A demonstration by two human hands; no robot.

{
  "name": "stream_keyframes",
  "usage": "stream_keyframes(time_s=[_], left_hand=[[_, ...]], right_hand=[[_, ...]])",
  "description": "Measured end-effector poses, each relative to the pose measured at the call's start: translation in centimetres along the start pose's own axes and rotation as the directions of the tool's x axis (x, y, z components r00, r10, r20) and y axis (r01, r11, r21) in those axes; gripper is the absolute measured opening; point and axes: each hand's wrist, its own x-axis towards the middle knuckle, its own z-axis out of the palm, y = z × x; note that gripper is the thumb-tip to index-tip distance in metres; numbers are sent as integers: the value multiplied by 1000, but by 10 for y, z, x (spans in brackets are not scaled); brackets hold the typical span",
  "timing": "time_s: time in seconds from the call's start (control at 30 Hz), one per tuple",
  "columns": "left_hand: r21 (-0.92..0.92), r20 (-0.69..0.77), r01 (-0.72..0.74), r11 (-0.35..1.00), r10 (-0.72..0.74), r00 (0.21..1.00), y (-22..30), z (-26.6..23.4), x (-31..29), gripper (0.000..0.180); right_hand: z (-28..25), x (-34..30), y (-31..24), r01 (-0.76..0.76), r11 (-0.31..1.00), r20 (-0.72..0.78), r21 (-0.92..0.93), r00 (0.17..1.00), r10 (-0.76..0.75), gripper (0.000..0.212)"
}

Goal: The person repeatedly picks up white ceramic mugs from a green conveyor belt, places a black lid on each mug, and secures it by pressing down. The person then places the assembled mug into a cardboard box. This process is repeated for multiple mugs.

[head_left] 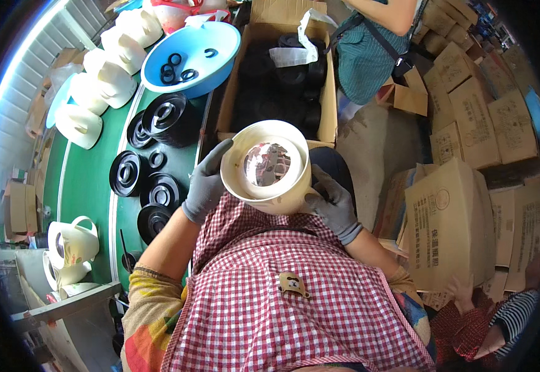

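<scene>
In front of my apron I hold a cream thermos jug body (274,205), tilted so its open round end faces up at me. Inside that end a shiny silver glass liner (268,165) shows, with an inner cream ring around it. My gloved left hand (204,191) grips the jug's left side, thumb up near the rim. On its lower right side, the fingers of my gloved right hand (333,203) are wrapped round it. Just left of my left hand, several black round plastic parts (160,191) lie on the green conveyor belt (90,180).
A blue basin (220,69) with black rings stands on the belt beside cream jug parts (104,80). Ahead is an open carton (327,105) of black parts. A co-worker (360,59) stands beyond it. Cartons (449,226) are stacked at right, where another person's hand (462,291) shows.
</scene>
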Motion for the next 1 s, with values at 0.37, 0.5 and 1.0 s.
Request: stream_keyframes(time_s=[0.37, 0.5, 1.0], left_hand=[[-267, -13, 6, 964, -10, 1000, -37, 2, 27, 66], [-131, 28, 58, 990, -55, 998, -32, 5, 41, 64], [447, 34, -221, 867, 230, 973, -28, -40, 74, 42]], right_hand=[[26, -11, -12, -128, 987, 219, -94, 965, 146, 59], [-11, 33, -21, 436, 697, 40, -569, 862, -505, 49], [3, 147, 0, -126, 991, 522, -50, 842, 133, 63]])
